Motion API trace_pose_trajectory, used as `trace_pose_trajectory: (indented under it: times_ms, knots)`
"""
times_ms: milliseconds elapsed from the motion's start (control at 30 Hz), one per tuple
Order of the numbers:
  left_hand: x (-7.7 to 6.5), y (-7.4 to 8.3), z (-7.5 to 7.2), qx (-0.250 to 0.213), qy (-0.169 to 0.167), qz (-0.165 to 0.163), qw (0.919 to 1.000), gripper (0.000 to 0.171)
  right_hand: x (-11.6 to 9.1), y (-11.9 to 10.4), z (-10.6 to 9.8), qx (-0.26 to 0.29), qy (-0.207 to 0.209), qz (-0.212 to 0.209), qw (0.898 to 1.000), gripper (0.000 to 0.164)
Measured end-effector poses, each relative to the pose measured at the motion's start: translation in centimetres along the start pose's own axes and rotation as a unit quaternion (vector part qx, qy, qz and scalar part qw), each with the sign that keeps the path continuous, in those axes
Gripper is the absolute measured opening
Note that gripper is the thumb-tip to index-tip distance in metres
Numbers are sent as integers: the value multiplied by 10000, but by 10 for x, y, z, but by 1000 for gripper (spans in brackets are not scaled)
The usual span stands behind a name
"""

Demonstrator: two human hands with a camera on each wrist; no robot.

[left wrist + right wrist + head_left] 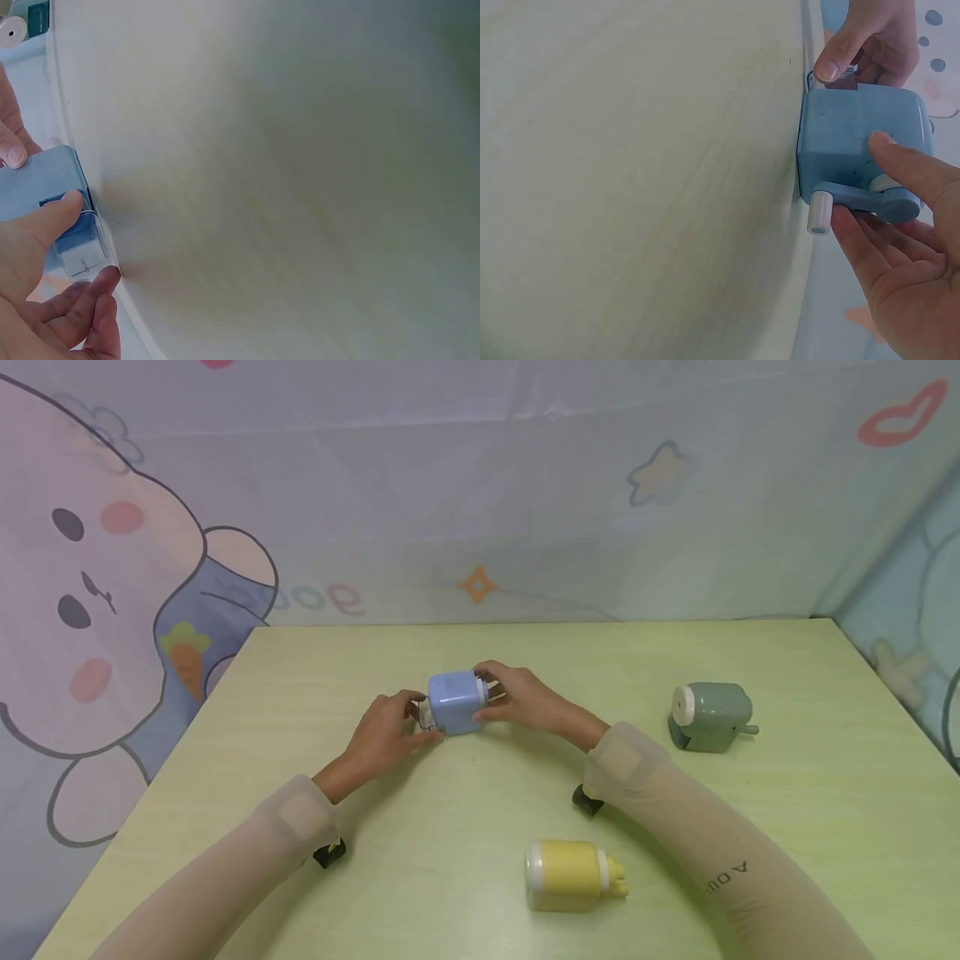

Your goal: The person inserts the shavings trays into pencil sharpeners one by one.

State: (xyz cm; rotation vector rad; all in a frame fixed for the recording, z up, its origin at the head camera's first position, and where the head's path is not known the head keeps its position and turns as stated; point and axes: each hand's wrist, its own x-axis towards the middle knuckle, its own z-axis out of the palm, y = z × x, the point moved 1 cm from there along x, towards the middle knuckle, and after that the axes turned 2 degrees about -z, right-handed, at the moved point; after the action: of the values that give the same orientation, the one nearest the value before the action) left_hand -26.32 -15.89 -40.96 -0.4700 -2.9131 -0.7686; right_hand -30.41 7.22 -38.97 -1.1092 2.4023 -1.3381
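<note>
A light blue crank pencil sharpener (455, 703) stands on the table in front of both hands. My left hand (378, 739) is at its left end, where a clear shavings drawer (84, 259) sticks partly out of the body; thumb and fingers pinch around that drawer. At the opposite end my right hand (525, 700) grips the sharpener, thumb on the near side and fingers behind. Under that hand, the blue crank arm (855, 196) and its pale handle (820, 213) show in the right wrist view.
A green crank sharpener (712, 714) stands at the right of the table. Nearer the front edge is a yellow sharpener (566, 877). A printed cloth (555, 527) hangs behind the pale wooden tabletop (450, 810).
</note>
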Motion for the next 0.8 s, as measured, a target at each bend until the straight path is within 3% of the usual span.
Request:
trace_pose_trajectory:
  times_ms: [800]
  knots:
    - [4,3,1,-314,11,20,9995,60,0,0,0,-30,6,1,10000,62]
